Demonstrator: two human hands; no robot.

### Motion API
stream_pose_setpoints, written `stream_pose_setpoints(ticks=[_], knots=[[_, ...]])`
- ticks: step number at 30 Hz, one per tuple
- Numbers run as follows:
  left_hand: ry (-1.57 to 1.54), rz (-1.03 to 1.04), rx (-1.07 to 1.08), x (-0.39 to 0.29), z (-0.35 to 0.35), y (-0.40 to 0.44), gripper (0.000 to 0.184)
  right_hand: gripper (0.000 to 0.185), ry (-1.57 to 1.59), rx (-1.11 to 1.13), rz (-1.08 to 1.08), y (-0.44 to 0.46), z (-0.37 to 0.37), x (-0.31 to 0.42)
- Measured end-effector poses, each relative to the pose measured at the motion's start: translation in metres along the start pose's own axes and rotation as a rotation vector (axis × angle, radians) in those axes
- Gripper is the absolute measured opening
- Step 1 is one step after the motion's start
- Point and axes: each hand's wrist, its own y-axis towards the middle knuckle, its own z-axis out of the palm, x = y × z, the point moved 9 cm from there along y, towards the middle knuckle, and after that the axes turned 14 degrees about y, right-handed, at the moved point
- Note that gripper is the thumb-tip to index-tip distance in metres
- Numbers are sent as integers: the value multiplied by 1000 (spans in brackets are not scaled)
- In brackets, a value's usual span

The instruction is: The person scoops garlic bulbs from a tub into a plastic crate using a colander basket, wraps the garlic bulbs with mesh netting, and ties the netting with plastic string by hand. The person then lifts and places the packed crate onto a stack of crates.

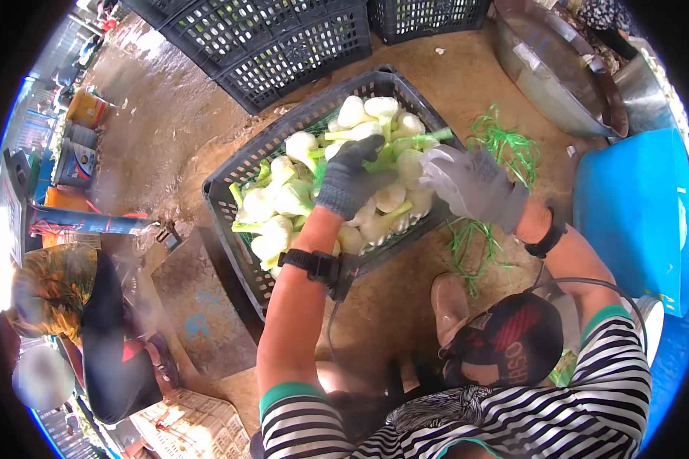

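A black plastic crate [226,222] holds a heap of white bulbs with cut green stalks [275,200], lined with green netting. My left hand [352,180], in a dark grey knitted glove, reaches into the heap. Its fingers curl round a bulb with a green stalk, which is partly hidden beneath the glove. In a pale grey glove, my right hand [475,183] is over the crate's right rim. Its fingers are stretched out and apart, close beside a white bulb [410,167]; I cannot tell whether they touch it.
Stacked black crates [291,61] stand beyond. Tangled green string [505,145] lies on the wet brown floor at right, near a large metal basin [536,84] and a blue tub [635,218]. At left are a scale pole [88,222] and a seated person [111,336].
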Motion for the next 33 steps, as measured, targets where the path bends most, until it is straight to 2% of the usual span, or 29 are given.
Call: stream_pose_setpoints(ticks=[1, 4, 7, 10, 13, 16, 18, 20, 22, 23, 28, 30, 32, 33], knots=[[-70, -134, 70, 8, 7, 2, 52, 36, 11, -54, -31, 0, -6, 9], [13, -172, 96, 7, 13, 5, 38, 47, -47, 394, 227, 1, 19, 0], [-155, -271, 135, 11, 16, 3, 24, 49, -14, 379, 200, 0, 17, 0], [-133, -191, 18, 15, 11, 4, 17, 17, 70, 137, 58, 7, -3, 9], [-198, -212, 39, 25, 11, 3, 21, 17, 116, 159, 119, -2, 14, -12], [-560, -597, 225, 44, 30, -9, 24, 18, 153, 205, 197, -8, 22, -23], [-695, -504, 55, 45, 38, -6, 29, 17, 162, 218, 207, -9, 22, -22], [-485, -332, 2, 26, 23, 1, 34, 17, 168, 225, 204, -10, 23, -22], [62, -83, 56, -2, 10, 6, 39, 16, 173, 229, 183, -11, 25, -21], [48, -80, 134, -3, 13, 7, 44, 16, 178, 232, 188, -12, 25, -21], [-41, -142, 206, 14, 27, 11, 34, 14, 232, 200, 205, -13, 25, -23], [-320, -284, 183, 34, 29, 5, 29, 14, 196, 129, 207, -19, 26, -31], [-848, -551, 114, 39, 16, -13, 24, 14, 202, 101, 264, -15, 24, -37], [-880, -569, 86, 36, 7, -15, 26, 13, 225, 106, 321, -9, 21, -40]])
